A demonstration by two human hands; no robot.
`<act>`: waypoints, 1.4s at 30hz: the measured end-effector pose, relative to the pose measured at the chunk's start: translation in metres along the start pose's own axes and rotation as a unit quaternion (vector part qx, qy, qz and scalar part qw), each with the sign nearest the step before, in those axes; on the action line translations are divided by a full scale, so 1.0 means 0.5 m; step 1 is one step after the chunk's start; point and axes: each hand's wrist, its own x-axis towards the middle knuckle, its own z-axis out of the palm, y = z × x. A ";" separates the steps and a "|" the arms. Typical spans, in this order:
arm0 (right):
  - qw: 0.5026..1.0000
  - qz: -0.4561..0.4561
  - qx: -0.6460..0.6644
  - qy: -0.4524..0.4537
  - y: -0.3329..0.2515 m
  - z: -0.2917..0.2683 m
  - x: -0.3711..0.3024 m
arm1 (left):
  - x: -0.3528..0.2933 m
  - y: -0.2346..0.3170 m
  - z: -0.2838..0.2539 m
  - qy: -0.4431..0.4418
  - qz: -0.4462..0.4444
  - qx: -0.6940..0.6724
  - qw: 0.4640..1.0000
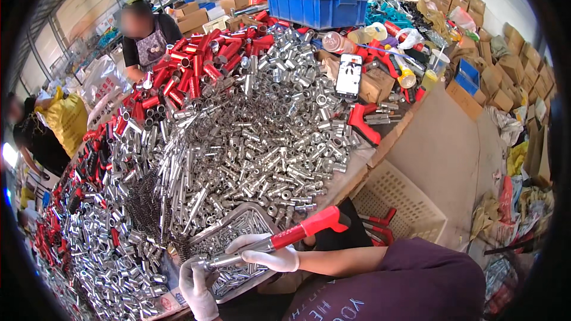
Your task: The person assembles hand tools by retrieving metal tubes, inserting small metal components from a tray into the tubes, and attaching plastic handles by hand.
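Note:
A tool with a red pistol-shaped grip and a long metal barrel (231, 260) lies slantwise across both my hands, its red end up to the right. My left hand (199, 291), in a white glove, has its fingers closed around the barrel's lower left end. My right hand (270, 255), also gloved in white, grips the barrel further up, below the red section. Beneath the tool sits a grey tray (269, 217) of small metal pins and parts, partly hidden by my hands. Just beyond it spreads a big heap of loose metal fittings (262, 160).
Red tubes (193, 74) pile up at the far side, near a person in an apron (153, 41). A blue crate (315, 12) stands at the back. A phone (349, 75) leans beside a red grip (361, 125). A cream plastic basket (410, 202) is below the table edge.

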 end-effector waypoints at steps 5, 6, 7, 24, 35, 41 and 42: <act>0.998 -0.010 -0.055 -0.037 -0.008 -0.003 -0.001 | 0.005 -0.008 -0.016 -0.049 -0.034 0.148 0.987; 0.997 -0.029 -0.066 -0.040 -0.012 -0.001 -0.001 | 0.012 -0.030 -0.036 -0.052 -0.014 0.205 0.977; 0.997 -0.026 -0.066 -0.042 -0.010 -0.001 0.000 | 0.001 -0.005 -0.017 -0.071 -0.067 0.148 0.984; 0.996 0.030 -0.080 0.001 -0.008 0.000 -0.006 | 0.006 0.051 -0.006 -0.208 -0.202 0.075 0.954; 0.997 0.053 0.001 0.056 0.000 -0.005 -0.002 | 0.008 0.062 0.032 -0.165 -0.065 0.145 0.973; 0.990 0.089 0.049 0.099 0.014 -0.013 -0.002 | 0.002 0.064 0.071 -0.089 0.359 0.326 0.870; 0.990 0.091 0.051 0.098 0.011 -0.009 -0.002 | 0.010 0.053 0.059 -0.089 0.357 0.327 0.870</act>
